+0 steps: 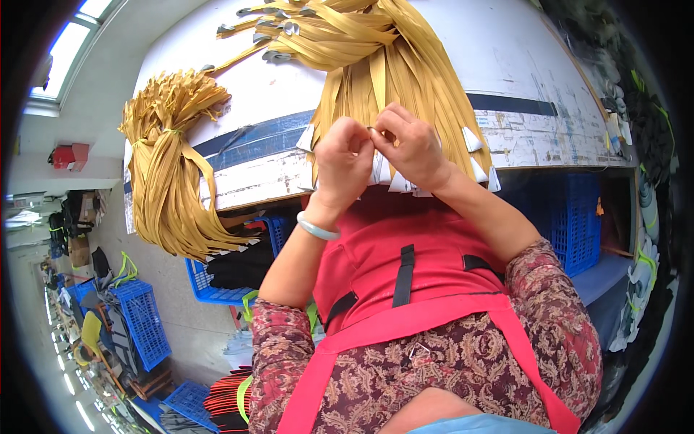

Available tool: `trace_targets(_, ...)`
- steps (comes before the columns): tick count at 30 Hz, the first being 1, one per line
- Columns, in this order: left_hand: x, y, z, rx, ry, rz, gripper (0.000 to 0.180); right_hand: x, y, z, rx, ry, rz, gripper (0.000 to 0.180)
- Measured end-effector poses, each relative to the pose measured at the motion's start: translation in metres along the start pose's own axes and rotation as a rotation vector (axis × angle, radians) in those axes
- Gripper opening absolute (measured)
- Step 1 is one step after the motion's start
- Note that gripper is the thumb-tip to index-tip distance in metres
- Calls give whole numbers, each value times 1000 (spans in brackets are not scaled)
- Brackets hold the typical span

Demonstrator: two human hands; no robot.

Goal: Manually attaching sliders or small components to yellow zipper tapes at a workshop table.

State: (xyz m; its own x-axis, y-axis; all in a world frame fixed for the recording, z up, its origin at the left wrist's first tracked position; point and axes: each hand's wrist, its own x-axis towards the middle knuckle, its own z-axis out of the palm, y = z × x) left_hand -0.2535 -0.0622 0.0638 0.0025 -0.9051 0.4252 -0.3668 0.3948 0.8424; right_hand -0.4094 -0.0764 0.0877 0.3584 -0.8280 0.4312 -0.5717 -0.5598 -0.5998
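Golden straps (pixel 383 83) point lengthwise toward the person.
Left hand (pixel 342 158), right hand (pixel 413 145): fingertips pinching one tiny piece (pixel 371 129); one tied bundle (pixel 160 170).

No text can be read; faint marks (pixel 571 132) on the counter (pixel 499 54), right of the frame, are too small.

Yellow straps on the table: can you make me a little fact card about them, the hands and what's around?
Left hand: fingertips pinched, by the straps
Right hand: pinched too, close to the left; anything between them is too small to tell
Straps: yellow, piled on the white table, some with white ends
Bundle: more yellow straps, tied, at the left
Apron: red
Bracelet: pale, left wrist
Crate: blue, at the right
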Motion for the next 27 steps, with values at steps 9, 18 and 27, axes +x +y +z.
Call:
trace_targets(9,8,-11,-28,-513,-406,-203,20,-11,15,-3,627,-7,104,7)
trace_targets(18,-4,-6,-21,-114,-326,130,8,-17,3,-17,594,-111,320,20)
trace_targets(27,53,-29,-121,-701,501,-103,20,-42,46,-39,684,5,583,24)
